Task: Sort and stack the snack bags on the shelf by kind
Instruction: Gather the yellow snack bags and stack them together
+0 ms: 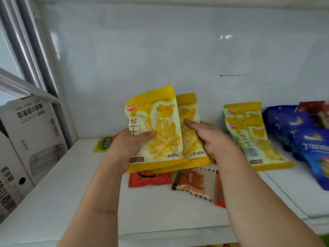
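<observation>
Above the white shelf, the left hand grips one yellow fries bag; the right hand holds another yellow bag just behind it.

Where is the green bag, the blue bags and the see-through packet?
green bag (103,143), head view, on its front face.
blue bags (310,139), head view, on the front bag's face.
see-through packet (193,182), head view, on its clear middle.

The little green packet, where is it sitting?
The green packet lies flat at the back left of the shelf, just behind the left hand.
</observation>
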`<move>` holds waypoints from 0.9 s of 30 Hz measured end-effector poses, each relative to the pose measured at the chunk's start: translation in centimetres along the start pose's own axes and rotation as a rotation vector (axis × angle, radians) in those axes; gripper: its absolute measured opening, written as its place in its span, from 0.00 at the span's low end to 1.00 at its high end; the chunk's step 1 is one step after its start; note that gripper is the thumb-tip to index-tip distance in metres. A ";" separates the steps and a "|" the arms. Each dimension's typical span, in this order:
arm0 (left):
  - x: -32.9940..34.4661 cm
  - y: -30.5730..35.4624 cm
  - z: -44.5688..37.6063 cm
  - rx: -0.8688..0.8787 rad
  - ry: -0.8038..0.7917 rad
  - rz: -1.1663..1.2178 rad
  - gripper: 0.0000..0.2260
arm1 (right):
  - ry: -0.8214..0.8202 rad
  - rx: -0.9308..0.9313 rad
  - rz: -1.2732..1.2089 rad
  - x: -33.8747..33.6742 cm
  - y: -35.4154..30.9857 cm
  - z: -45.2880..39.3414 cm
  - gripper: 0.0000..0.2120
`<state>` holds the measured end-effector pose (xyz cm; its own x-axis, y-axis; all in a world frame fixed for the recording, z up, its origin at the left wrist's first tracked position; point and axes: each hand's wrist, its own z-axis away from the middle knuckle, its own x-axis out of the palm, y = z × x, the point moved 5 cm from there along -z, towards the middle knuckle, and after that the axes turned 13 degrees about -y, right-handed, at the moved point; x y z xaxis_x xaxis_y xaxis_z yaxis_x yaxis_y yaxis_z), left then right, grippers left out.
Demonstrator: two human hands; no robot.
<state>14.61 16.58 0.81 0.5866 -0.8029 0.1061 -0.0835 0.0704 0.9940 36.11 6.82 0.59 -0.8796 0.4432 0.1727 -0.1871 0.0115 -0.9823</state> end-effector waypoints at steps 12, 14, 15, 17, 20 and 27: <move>23.7 -6.7 -3.1 -0.061 -0.084 -0.011 0.13 | 0.189 -0.042 0.061 -26.1 -1.6 9.5 0.11; 25.9 -8.1 -3.8 -0.082 -0.067 -0.056 0.17 | 0.197 -0.012 0.093 -28.4 -1.2 9.9 0.10; 26.8 -8.6 -4.1 -0.098 -0.062 -0.066 0.17 | 0.190 0.003 0.099 -29.1 -1.0 10.1 0.08; 28.6 -9.7 -4.7 -0.133 -0.063 -0.072 0.14 | 0.178 0.025 0.095 -30.2 -0.5 9.9 0.07; 30.8 -10.7 -5.2 -0.164 -0.058 -0.108 0.09 | 0.182 0.078 0.135 -31.6 0.2 9.2 0.14; 33.9 -11.7 -7.2 -0.184 0.058 -0.169 0.14 | 0.261 0.150 0.230 -32.4 -1.0 8.4 0.35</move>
<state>41.23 -7.23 -7.07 0.6251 -0.7777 -0.0664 0.1652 0.0487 0.9850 61.11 -15.02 -3.40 -0.7686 0.6326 -0.0950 -0.0765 -0.2383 -0.9682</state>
